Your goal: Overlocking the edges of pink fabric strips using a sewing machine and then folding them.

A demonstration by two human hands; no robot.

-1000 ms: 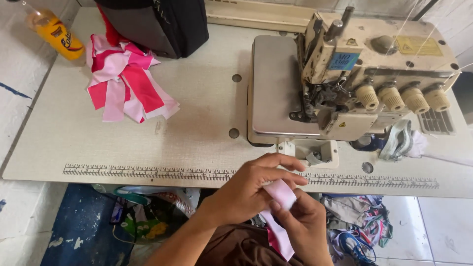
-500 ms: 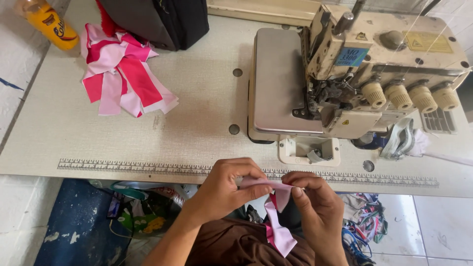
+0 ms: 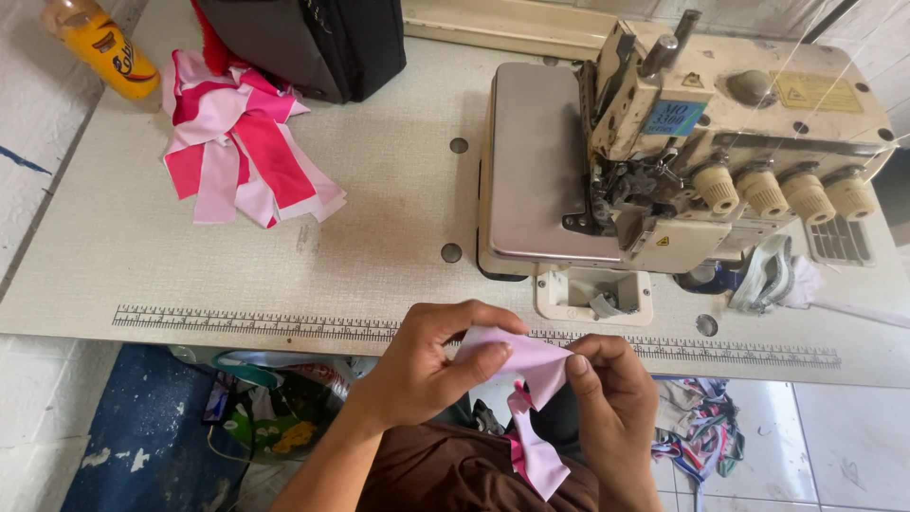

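Looking down from the head camera: left hand (image 3: 417,370) and right hand (image 3: 611,403) both pinched shut on a pale pink fabric strip (image 3: 531,365), held over the lap, just below the near bench (image 3: 379,218) edge. Long axis first across between the fingers, then hanging down. Overlock sewing machine (image 3: 682,161) ahead, nearer the right hand. Pink fabric pile (image 3: 237,152) well apart, far left.

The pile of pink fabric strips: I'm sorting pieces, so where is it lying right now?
In the head view the pile of pink fabric strips lies on the table's far left, between the orange bottle and the black bag.
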